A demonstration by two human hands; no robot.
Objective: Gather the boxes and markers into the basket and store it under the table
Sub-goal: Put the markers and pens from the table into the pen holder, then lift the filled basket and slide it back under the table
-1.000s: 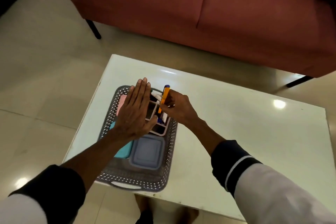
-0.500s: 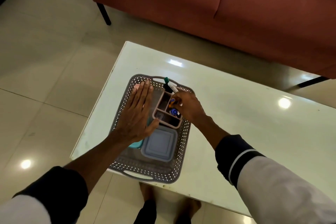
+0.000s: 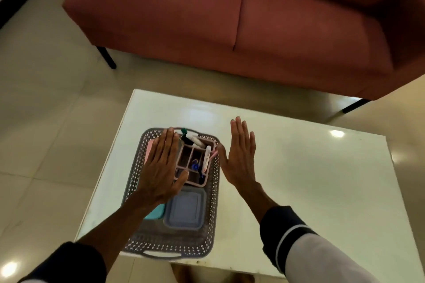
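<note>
A grey perforated basket [image 3: 211, 213] sits on the left part of the white table [image 3: 310, 179]. Inside it stand a pink divided organiser [image 3: 184, 156] with several markers [image 3: 207, 159], a grey-blue lidded box [image 3: 185, 210], a teal box [image 3: 155, 213] and a pink box [image 3: 149, 151]. My left hand [image 3: 161, 167] is flat with straight fingers over the basket's left side, hiding most of the teal and pink boxes. My right hand [image 3: 241, 156] is flat and holds nothing, just right of the basket's far right corner.
A red sofa [image 3: 253, 18] on dark legs stands beyond the table's far edge. Tiled floor lies to the left. The basket's near handle [image 3: 161, 254] reaches the table's near edge. My feet show below that edge.
My right hand let go of the orange marker in the organiser, opened and drew away to the right of the basket. My left hand stays flat over the basket.
</note>
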